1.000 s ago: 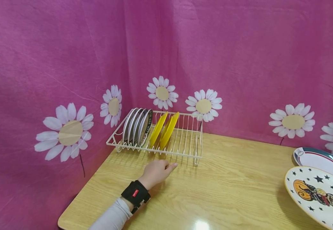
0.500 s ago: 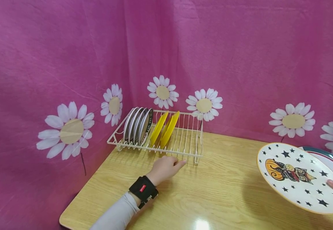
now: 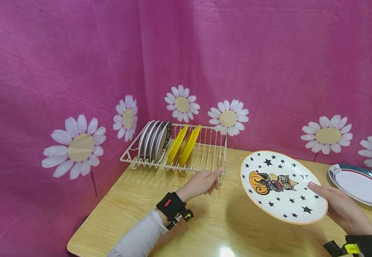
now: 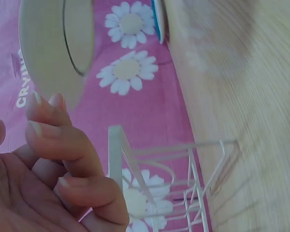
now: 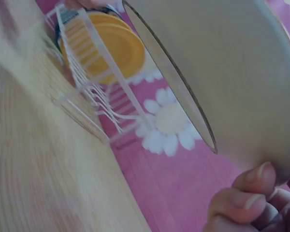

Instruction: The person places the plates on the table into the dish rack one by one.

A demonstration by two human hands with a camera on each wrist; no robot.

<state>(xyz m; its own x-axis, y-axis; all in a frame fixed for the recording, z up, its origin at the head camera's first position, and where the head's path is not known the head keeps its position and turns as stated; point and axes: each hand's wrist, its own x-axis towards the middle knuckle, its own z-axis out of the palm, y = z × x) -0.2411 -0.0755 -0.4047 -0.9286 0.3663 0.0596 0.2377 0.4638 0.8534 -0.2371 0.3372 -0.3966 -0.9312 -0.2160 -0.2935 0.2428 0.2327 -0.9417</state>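
A white oval plate (image 3: pixel 283 187) with an orange rim, black stars and a cat-and-pumpkin picture is tilted above the table. My right hand (image 3: pixel 340 205) pinches its right edge, thumb on the face and fingers curled beneath, as the plate's underside (image 5: pixel 232 72) shows in the right wrist view. My left hand (image 3: pixel 203 182) is at the front right corner of the white wire dish rack (image 3: pixel 205 173), holding nothing; its fingers (image 4: pixel 82 150) are loosely bent in the left wrist view. Several dark-rimmed plates (image 3: pixel 153 141) and yellow plates (image 3: pixel 189 145) stand upright in the rack.
Another oval plate (image 3: pixel 359 185), white with a green rim and red line, lies at the table's right. Behind the wooden table (image 3: pixel 253 232) hangs a pink cloth (image 3: pixel 269 71) with daisies. The rack's right-hand slots hold no plates.
My right hand has come into view, carrying the star-patterned plate leftward from the right side toward the rack. My left hand has shifted right along the rack's front to its corner.
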